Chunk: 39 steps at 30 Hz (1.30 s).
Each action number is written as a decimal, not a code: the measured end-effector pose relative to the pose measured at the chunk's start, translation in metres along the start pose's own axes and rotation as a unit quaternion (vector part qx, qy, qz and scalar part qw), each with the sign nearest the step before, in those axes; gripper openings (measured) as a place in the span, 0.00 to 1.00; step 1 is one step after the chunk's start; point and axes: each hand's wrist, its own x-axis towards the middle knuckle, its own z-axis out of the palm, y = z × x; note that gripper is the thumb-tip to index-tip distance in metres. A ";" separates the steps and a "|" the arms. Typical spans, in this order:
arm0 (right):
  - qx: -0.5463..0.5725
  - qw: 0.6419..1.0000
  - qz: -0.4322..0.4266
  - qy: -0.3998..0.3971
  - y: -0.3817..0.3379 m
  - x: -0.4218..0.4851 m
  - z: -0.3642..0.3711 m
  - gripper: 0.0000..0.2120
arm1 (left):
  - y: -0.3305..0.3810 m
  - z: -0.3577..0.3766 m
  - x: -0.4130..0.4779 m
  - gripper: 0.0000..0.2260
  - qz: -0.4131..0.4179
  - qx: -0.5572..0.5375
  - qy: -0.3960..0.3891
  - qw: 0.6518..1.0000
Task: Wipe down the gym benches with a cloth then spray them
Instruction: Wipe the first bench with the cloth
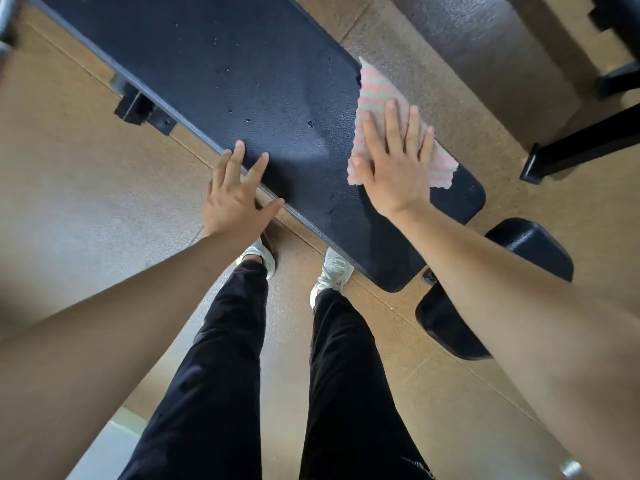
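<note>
L hand splayed on bench; R hand flat on cloth.

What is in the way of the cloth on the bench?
Nothing visible. The right hand presses the cloth flat at the far edge of the bench. The left hand rests on the near edge, off to the side.

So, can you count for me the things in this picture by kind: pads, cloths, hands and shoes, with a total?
Long bench pad: 1
Small dark pads beside its end and: 2
Pink cloth, under the right hand: 1
Hands, left hand and right hand: 2
White shoes and: 2
Total: 8
</note>
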 end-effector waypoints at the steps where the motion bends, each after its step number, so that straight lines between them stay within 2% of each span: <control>1: 0.001 1.000 -0.001 -0.001 -0.011 -0.005 0.002 0.30 | -0.001 0.000 0.000 0.34 0.002 -0.001 0.002 1.000; 5: -0.002 0.995 -0.094 -0.028 -0.053 -0.039 0.017 0.30 | -0.009 -0.005 0.002 0.31 0.015 -0.028 -0.010 0.999; 9: -0.012 0.987 -0.152 -0.048 -0.085 -0.067 0.031 0.31 | -0.025 -0.015 0.003 0.28 0.052 -0.052 -0.019 0.997; 15: -0.071 0.960 -0.261 -0.067 -0.061 -0.028 0.016 0.30 | -0.044 -0.028 0.008 0.27 0.094 -0.048 -0.056 0.993; 18: -0.072 0.981 -0.178 -0.039 -0.054 0.018 -0.003 0.31 | -0.047 -0.029 0.010 0.27 0.104 -0.062 -0.063 0.991; 22: -0.019 0.998 -0.043 -0.043 -0.068 0.080 -0.029 0.31 | -0.051 -0.031 0.013 0.25 0.098 -0.107 -0.056 0.988; 26: -0.029 0.999 -0.008 -0.022 -0.093 0.090 -0.027 0.30 | -0.067 -0.038 0.025 0.21 0.108 -0.192 0.008 0.975; 29: -0.036 0.995 -0.085 -0.046 -0.113 0.070 -0.019 0.30 | -0.082 -0.048 0.043 0.21 0.078 -0.182 0.043 0.979; 33: -0.022 0.985 -0.156 -0.066 -0.153 0.034 -0.005 0.28 | -0.102 -0.062 0.071 0.26 0.024 -0.106 0.048 0.993; 36: -0.037 0.975 -0.209 -0.073 -0.172 0.018 0.007 0.29 | -0.114 -0.071 0.086 0.31 0.004 -0.048 0.027 0.998; 39: -0.065 0.957 -0.272 -0.076 -0.160 0.032 0.001 0.30 | -0.120 -0.079 0.092 0.32 0.009 -0.006 0.012 1.000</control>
